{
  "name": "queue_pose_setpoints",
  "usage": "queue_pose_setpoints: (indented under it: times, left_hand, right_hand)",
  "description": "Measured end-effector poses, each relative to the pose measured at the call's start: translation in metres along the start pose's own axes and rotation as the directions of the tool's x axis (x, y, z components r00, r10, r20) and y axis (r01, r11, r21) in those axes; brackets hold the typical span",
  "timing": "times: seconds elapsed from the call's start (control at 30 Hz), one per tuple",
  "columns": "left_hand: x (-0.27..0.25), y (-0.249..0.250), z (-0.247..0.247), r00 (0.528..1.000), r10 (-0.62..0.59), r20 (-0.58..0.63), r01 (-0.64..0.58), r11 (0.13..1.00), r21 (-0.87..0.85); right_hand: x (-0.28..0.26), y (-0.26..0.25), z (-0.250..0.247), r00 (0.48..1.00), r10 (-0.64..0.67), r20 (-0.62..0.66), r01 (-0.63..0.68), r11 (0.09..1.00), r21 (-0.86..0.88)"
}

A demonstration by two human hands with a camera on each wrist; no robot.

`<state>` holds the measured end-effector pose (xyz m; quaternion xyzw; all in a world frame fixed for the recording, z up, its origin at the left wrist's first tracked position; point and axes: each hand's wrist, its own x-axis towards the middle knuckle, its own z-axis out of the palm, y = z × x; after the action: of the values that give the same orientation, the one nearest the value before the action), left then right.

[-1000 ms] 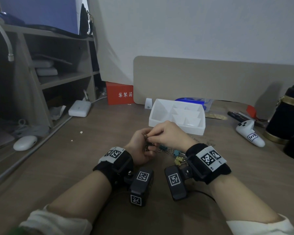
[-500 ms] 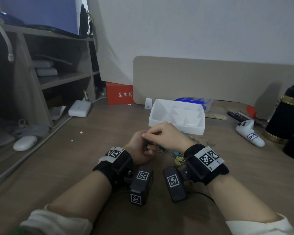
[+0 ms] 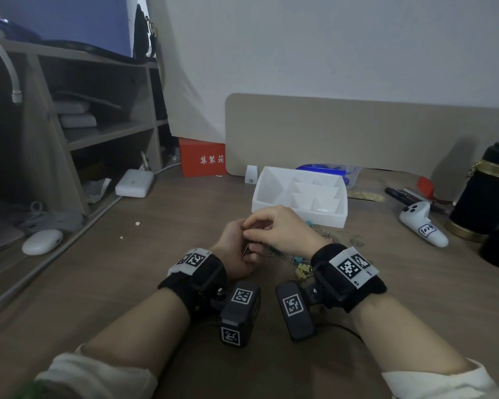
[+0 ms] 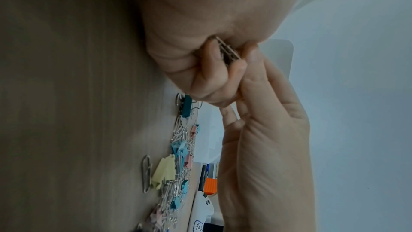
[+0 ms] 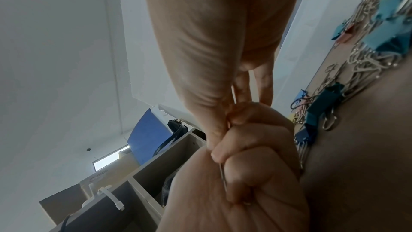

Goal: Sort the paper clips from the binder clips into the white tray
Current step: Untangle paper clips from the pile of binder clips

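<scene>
My left hand [image 3: 242,249] is curled into a fist round a bunch of silver paper clips [image 4: 228,51], whose ends stick out of the fist [image 5: 223,177]. My right hand [image 3: 274,230] lies over it and pinches the top of the bunch with thumb and forefinger. A mixed pile of paper clips and coloured binder clips [image 4: 178,161] lies on the desk under and right of my hands [image 3: 300,267]. The white tray [image 3: 300,194] with several compartments stands just beyond my hands.
A white controller [image 3: 421,226] and a black flask [image 3: 487,194] stand at the right. A white mouse [image 3: 42,241], a white box [image 3: 134,183] and shelves are at the left. A red box [image 3: 203,161] sits behind the tray.
Both hands have stayed together over the pile. My right hand has shifted slightly lower over the left fist, still working at the bunch of clips.
</scene>
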<state>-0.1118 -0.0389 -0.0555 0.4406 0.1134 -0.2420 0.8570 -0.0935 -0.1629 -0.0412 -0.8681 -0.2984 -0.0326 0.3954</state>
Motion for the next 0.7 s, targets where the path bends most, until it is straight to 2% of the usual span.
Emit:
queue_pose_setpoints:
  times: [0.17,0.33,0.57,0.7]
  left_hand:
    - [0.002,0.000,-0.002,0.998,-0.043,0.048,0.044,0.999,-0.012]
    - [0.003,0.001,-0.002,0.994,-0.084,0.071,0.081,0.996,0.048]
    - [0.001,-0.001,0.001,0.992,-0.116,0.040,0.112,0.989,0.094]
    - [-0.001,0.003,0.005,0.995,-0.102,0.023,0.098,0.988,0.123]
  right_hand:
    - [-0.001,-0.004,-0.002,0.998,0.031,-0.052,-0.028,0.998,0.051]
    - [-0.004,-0.005,-0.004,0.992,0.068,-0.110,-0.057,0.993,0.105]
    - [-0.012,-0.004,-0.010,0.960,0.160,-0.232,-0.121,0.978,0.172]
    - [-0.016,-0.006,-0.011,0.947,0.227,-0.227,-0.165,0.951,0.261]
